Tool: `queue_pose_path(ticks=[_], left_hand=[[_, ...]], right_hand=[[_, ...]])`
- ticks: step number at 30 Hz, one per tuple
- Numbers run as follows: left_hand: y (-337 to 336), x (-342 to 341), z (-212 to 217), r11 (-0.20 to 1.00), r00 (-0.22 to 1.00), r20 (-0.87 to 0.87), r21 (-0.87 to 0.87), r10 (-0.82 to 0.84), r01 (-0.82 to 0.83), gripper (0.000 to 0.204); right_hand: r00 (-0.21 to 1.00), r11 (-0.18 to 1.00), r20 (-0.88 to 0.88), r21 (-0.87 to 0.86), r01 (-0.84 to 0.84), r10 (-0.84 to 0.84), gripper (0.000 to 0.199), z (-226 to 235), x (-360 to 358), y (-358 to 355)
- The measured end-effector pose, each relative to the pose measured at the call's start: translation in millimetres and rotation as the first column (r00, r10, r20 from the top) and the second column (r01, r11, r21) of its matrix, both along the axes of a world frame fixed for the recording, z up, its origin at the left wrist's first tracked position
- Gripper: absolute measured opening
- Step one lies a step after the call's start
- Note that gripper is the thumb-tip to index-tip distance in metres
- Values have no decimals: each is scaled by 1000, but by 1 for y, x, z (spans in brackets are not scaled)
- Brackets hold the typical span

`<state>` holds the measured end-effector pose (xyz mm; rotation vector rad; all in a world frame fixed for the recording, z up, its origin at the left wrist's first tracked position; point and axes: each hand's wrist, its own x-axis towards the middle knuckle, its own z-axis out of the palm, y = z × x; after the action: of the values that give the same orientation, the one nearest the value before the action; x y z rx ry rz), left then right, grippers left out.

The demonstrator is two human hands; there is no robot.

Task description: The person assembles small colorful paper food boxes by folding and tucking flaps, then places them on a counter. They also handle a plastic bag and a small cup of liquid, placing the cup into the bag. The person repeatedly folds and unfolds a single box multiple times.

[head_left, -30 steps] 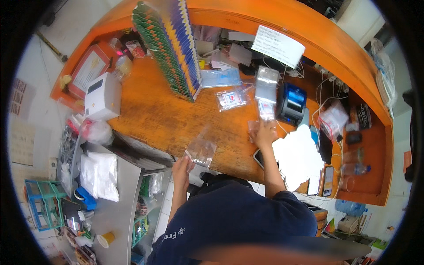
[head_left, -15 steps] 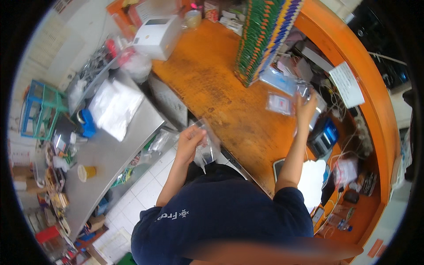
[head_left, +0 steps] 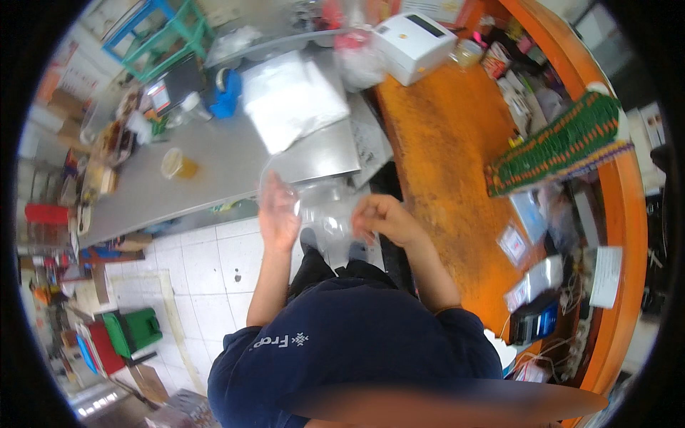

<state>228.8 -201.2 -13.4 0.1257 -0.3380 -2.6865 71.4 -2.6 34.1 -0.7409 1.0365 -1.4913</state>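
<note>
- A small clear plastic bag point(head_left: 325, 214) is held up in the air in front of the person's chest, between the two hands. It hangs over the white tiled floor point(head_left: 207, 264), not on any table.
- The left hand point(head_left: 278, 214) holds the bag's left edge. The fingers are mostly straight and point up, with the thumb pressing the thin plastic, so the bag stays spread out flat.
- The right hand point(head_left: 382, 217) is curled into a loose fist and pinches the bag's right edge. Two hands on two sides keep the floppy bag from folding.
- I cannot tell if anything is inside the bag; it is too see-through and blurry.
- Just behind the hands is a grey metal table point(head_left: 235, 164). On it lie a pile of white plastic sheets point(head_left: 292, 100), a blue tape holder point(head_left: 225, 93) and a small cup of yellow drink point(head_left: 177, 164).
- To the right is a long orange wooden counter point(head_left: 442, 143). A white box-shaped printer point(head_left: 414, 46) sits at its far end, near at hand for work.
- A green rack of small packets point(head_left: 564, 146) leans on the counter, and more small clear bags point(head_left: 514, 242) lie flat beside it.
</note>
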Motion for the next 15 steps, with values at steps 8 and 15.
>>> queue_pose_path(ticks=[8, 15], left_hand=[[-14, 39, -16, 619, 985, 139, -784, 104, 45, 60], [-88, 81, 0, 696, 706, 354, -666, 613, -270, 21]], right_hand=[[748, 749, 64, -5, 663, -661, 14, -3, 80, -129], [773, 763, 106, -120, 635, -626, 23, -18, 151, -233]])
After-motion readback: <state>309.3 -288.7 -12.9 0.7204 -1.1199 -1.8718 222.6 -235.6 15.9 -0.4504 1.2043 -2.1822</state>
